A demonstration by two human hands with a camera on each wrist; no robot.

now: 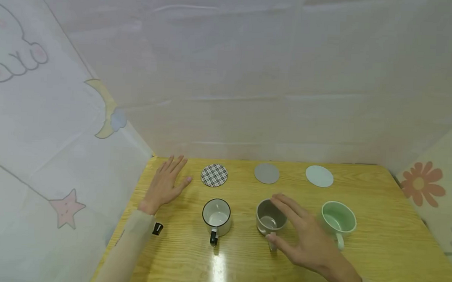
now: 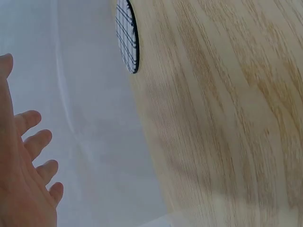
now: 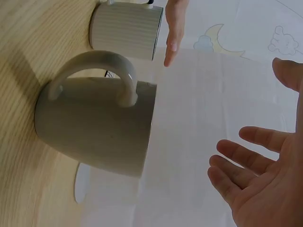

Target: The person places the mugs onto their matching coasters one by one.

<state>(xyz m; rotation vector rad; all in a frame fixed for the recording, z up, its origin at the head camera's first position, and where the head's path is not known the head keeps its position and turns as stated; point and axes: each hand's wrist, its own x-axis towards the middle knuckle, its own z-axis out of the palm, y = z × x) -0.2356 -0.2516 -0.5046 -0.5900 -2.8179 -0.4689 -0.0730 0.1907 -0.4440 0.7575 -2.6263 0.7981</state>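
Observation:
Three mugs stand in a row on the wooden table, handles toward the person: a white mug with a black rim, a grey mug and a mint green mug. Above the grey mug hovers my right hand, its fingers extended and thumb apart. In the right wrist view a gap shows between that hand and the grey mug. My left hand, fingers spread and holding nothing, is over the table's back left, beside a plaid coaster.
Behind the mugs lie the plaid coaster, a grey coaster and a pale blue coaster. White sheeting with printed figures walls the table's back and sides. Light glares on the wooden table near the front.

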